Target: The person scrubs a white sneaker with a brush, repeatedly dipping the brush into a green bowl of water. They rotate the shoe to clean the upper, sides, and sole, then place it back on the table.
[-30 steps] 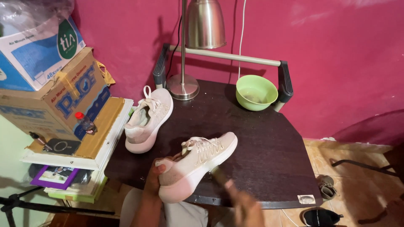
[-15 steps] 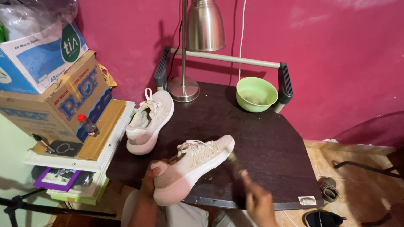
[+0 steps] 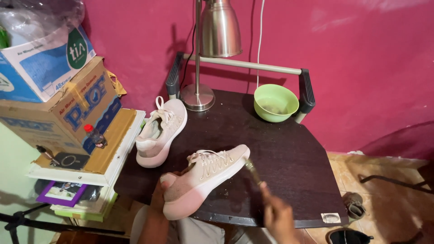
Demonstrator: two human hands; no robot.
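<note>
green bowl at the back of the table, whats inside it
The green bowl shows a pale, cloudy patch at its bottom, perhaps a little liquid or residue. Its near wall hides the front of the inside.

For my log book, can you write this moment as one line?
left hand: holds pale pink knit sneaker | right hand: small brush at toe

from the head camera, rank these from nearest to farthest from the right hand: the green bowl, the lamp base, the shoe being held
From the right hand:
1. Held shoe, just left.
2. Green bowl, far edge of the table, right side.
3. Lamp base, far edge, left of the bowl.
</note>
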